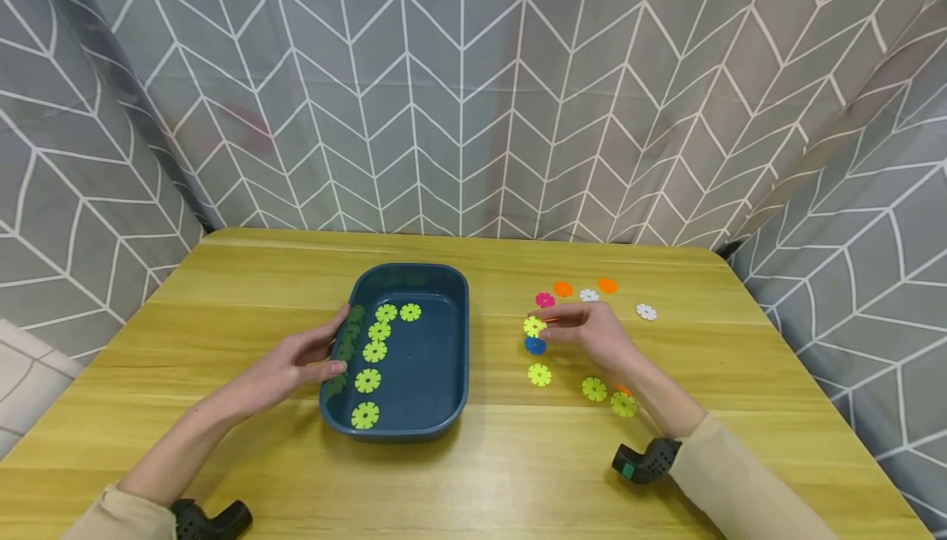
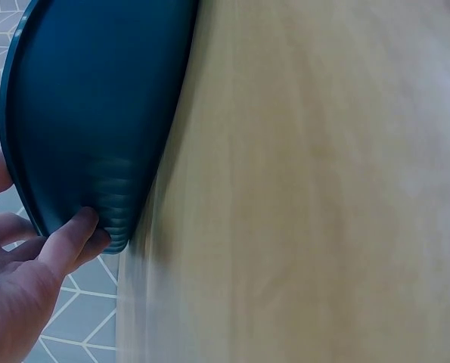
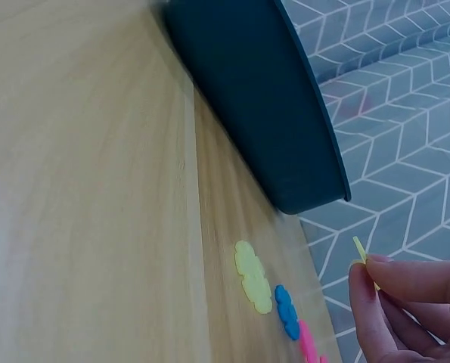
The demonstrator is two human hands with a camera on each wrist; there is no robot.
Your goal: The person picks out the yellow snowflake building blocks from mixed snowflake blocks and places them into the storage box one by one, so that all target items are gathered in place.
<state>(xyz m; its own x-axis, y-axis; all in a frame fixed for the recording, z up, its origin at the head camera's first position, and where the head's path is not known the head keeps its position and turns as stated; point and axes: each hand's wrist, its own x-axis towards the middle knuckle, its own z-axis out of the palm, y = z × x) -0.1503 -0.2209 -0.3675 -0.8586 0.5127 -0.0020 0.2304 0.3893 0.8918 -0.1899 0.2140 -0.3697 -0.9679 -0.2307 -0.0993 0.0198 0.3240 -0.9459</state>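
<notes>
My right hand (image 1: 602, 333) pinches a yellow-green notched plastic disc (image 1: 534, 326) between thumb and fingertips, above the table. In the right wrist view this disc (image 3: 360, 248) shows edge-on. Just below it in the head view is a blue disc (image 1: 535, 346), and nearer me a yellow-green disc (image 1: 539, 375). A dark blue rectangular basin (image 1: 436, 376) stands left of centre; several yellow-green discs (image 1: 374, 352) lie in it, mostly in a line along its left side. My left hand (image 1: 292, 363) rests against the basin's left side, thumb and fingers spread apart and touching its rim and outer wall.
Behind my right hand lie a pink disc (image 1: 545, 300), orange discs (image 1: 607, 285) and white discs (image 1: 647, 311). Under my right forearm are yellow-green discs (image 1: 594, 389) and a partly hidden orange one (image 1: 624, 390). A patterned grey curtain (image 1: 459, 96) hangs behind the wooden table (image 1: 518, 482).
</notes>
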